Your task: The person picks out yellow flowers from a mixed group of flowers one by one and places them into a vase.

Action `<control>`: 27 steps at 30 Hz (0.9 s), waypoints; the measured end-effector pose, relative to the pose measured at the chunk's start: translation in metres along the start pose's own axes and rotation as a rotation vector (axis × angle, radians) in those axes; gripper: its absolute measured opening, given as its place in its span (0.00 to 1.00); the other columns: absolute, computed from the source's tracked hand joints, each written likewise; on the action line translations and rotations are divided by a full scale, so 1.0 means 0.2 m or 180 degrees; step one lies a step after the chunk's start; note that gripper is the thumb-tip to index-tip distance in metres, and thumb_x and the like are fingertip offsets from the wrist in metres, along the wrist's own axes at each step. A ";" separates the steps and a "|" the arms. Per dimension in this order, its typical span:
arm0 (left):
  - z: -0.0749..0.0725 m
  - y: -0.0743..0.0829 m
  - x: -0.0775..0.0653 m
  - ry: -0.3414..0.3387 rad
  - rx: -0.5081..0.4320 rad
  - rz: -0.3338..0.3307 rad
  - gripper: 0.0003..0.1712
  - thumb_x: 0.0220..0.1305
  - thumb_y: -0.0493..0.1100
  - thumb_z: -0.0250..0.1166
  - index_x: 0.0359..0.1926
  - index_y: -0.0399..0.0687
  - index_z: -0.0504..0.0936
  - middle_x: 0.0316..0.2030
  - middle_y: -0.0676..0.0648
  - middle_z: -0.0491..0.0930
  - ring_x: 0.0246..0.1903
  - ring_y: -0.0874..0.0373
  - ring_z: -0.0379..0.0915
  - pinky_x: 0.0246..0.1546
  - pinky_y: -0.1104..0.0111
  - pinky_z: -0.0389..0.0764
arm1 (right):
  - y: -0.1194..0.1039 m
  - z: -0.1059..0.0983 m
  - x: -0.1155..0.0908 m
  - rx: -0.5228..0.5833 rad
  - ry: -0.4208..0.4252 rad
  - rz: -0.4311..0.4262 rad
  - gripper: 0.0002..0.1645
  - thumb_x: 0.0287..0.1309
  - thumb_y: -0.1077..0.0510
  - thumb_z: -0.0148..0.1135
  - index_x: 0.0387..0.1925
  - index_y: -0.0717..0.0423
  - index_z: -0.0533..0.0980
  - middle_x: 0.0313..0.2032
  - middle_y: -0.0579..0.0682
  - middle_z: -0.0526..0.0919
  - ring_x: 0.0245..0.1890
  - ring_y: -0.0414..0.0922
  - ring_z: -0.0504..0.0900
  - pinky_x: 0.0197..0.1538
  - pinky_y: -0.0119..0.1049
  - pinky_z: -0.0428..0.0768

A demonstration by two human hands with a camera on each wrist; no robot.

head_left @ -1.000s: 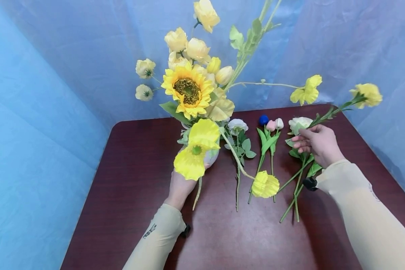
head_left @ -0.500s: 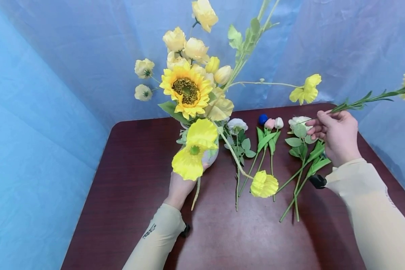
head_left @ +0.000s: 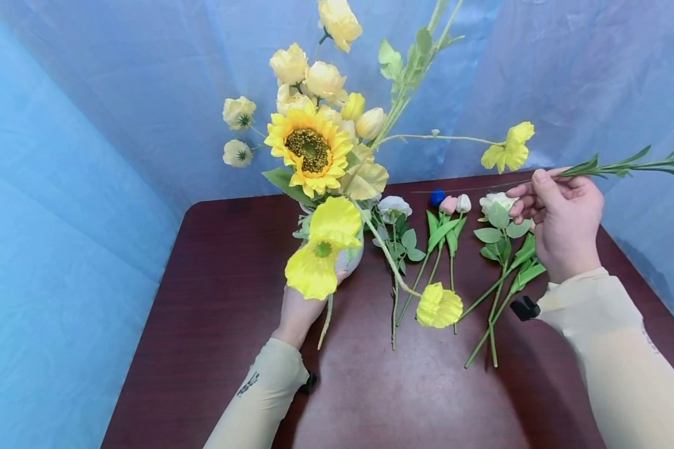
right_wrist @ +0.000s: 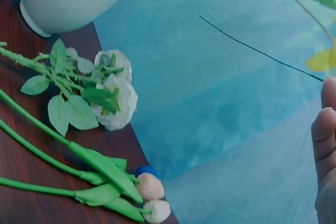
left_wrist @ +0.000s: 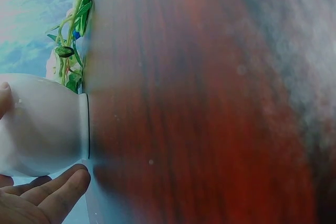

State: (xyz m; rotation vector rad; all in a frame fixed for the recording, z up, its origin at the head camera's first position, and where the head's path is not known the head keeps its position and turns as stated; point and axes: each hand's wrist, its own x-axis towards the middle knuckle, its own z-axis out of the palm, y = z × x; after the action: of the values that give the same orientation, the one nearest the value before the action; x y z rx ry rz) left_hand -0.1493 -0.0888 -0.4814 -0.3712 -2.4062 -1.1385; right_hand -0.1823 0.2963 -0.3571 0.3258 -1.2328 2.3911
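My left hand point(head_left: 302, 312) holds the side of a white rounded vase point(left_wrist: 44, 127), its thumb and fingers around the body in the left wrist view. The vase stands on the table and bears a sunflower point(head_left: 310, 149), pale yellow roses point(head_left: 326, 81) and yellow poppies point(head_left: 322, 249), which cover most of it in the head view. At the right, my right hand point(head_left: 570, 227) pinches a yellow carnation by its stem point(head_left: 612, 168). The thin bare end of that stem point(right_wrist: 257, 51) points left toward the vase; the bloom is almost wholly beyond the head view's right edge.
On the dark red table point(head_left: 230, 280) lie a white rose point(head_left: 394, 209) with leaves, pink and white tulips point(head_left: 449, 204), a blue bloom point(head_left: 437, 197) and another white rose point(head_left: 497, 202) over crossed green stems. Another poppy point(head_left: 508, 148) juts right from the vase. Blue cloth point(head_left: 78, 156) hangs behind.
My right hand has moved right and slightly up with the carnation, which has swung flatter, its bloom passing out of the head view. My left hand has stayed on the vase.
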 end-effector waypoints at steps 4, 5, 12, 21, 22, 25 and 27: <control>0.00 0.00 0.00 -0.0003 0.0110 0.0123 0.46 0.53 0.52 0.74 0.70 0.54 0.62 0.66 0.52 0.66 0.65 0.57 0.57 0.62 0.55 0.66 | -0.01 0.05 -0.03 0.0298 -0.0113 -0.0121 0.10 0.62 0.73 0.56 0.37 0.79 0.64 0.22 0.75 0.79 0.10 0.59 0.75 0.13 0.41 0.77; 0.00 0.00 0.00 -0.0004 0.0112 0.0115 0.46 0.53 0.52 0.74 0.70 0.54 0.62 0.66 0.51 0.66 0.65 0.57 0.57 0.62 0.55 0.66 | -0.01 0.07 -0.04 0.0352 -0.0144 -0.0157 0.09 0.62 0.74 0.55 0.37 0.80 0.64 0.22 0.75 0.79 0.10 0.59 0.75 0.13 0.42 0.76; 0.00 -0.01 0.01 0.0004 0.0212 0.0241 0.45 0.54 0.52 0.73 0.70 0.53 0.63 0.66 0.50 0.67 0.65 0.57 0.57 0.63 0.56 0.65 | -0.04 0.21 -0.09 0.0606 -0.0357 -0.0459 0.06 0.61 0.79 0.51 0.34 0.84 0.64 0.21 0.74 0.77 0.12 0.61 0.76 0.13 0.43 0.76; 0.00 0.00 0.00 -0.0072 0.0104 -0.0014 0.46 0.54 0.54 0.73 0.71 0.58 0.61 0.67 0.54 0.65 0.66 0.59 0.56 0.62 0.56 0.66 | -0.08 0.40 -0.11 0.0741 -0.0563 -0.0597 0.03 0.59 0.82 0.49 0.32 0.84 0.64 0.18 0.75 0.76 0.12 0.61 0.76 0.12 0.44 0.75; 0.00 0.00 0.00 -0.0086 0.0112 -0.0008 0.46 0.54 0.54 0.72 0.71 0.58 0.60 0.67 0.53 0.64 0.66 0.59 0.56 0.62 0.56 0.66 | -0.08 0.41 -0.11 0.0729 -0.0581 -0.0593 0.03 0.59 0.81 0.49 0.32 0.84 0.64 0.17 0.75 0.75 0.12 0.61 0.76 0.12 0.44 0.75; 0.00 0.00 0.01 -0.0111 0.0157 0.0051 0.46 0.55 0.53 0.72 0.71 0.57 0.61 0.68 0.53 0.64 0.66 0.58 0.55 0.63 0.55 0.65 | -0.08 0.45 -0.10 0.0615 -0.0641 -0.0578 0.04 0.59 0.81 0.50 0.31 0.84 0.65 0.17 0.74 0.76 0.12 0.61 0.76 0.12 0.44 0.75; 0.00 0.00 0.01 -0.0113 0.0222 0.0133 0.45 0.55 0.52 0.72 0.71 0.56 0.61 0.67 0.51 0.65 0.66 0.57 0.55 0.63 0.56 0.65 | -0.08 0.47 -0.09 0.0492 -0.0720 -0.0560 0.05 0.59 0.81 0.51 0.32 0.85 0.65 0.18 0.75 0.76 0.11 0.61 0.75 0.12 0.44 0.75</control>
State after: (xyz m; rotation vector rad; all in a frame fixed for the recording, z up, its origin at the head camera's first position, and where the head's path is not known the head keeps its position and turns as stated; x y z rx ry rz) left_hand -0.1508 -0.0891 -0.4793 -0.4200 -2.4500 -1.0352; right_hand -0.1578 0.2225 -0.2977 0.7390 -1.0631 2.3486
